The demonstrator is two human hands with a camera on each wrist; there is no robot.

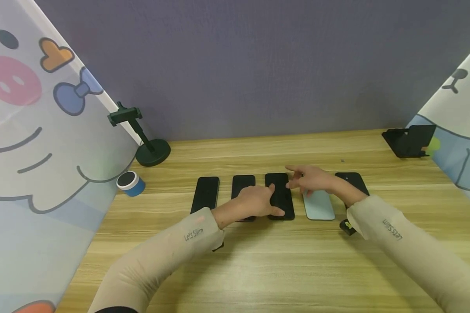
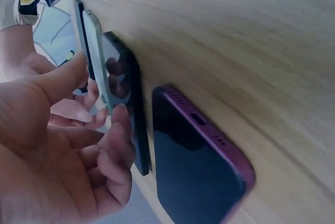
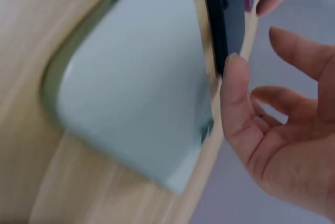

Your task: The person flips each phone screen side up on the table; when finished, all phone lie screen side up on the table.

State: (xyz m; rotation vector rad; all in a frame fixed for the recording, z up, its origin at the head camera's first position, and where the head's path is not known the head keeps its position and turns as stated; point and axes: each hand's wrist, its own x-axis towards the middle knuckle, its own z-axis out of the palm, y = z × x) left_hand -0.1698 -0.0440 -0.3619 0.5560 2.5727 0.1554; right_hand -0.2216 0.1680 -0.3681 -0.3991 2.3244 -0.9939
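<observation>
Five phones lie in a row on the wooden table. My left hand (image 1: 258, 201) is over the middle black phone (image 1: 283, 198), thumb and fingers apart at its left side. Under that wrist is a dark phone (image 1: 243, 181), partly covered; in the left wrist view a phone with a purple edge (image 2: 199, 166) lies below the hand. My right hand (image 1: 314, 178) hovers between the middle phone and the pale blue-green phone (image 1: 319, 207), fingers spread and holding nothing. The right forearm partly hides the rightmost dark phone (image 1: 352, 177).
Another black phone (image 1: 205, 193) lies at the row's left end. A dark green phone stand (image 1: 152, 152) and a small blue-and-white jar (image 1: 132, 184) stand at the left. At the back right is a black folding stand (image 1: 411, 141). A grey partition (image 1: 258, 69) rises behind the table.
</observation>
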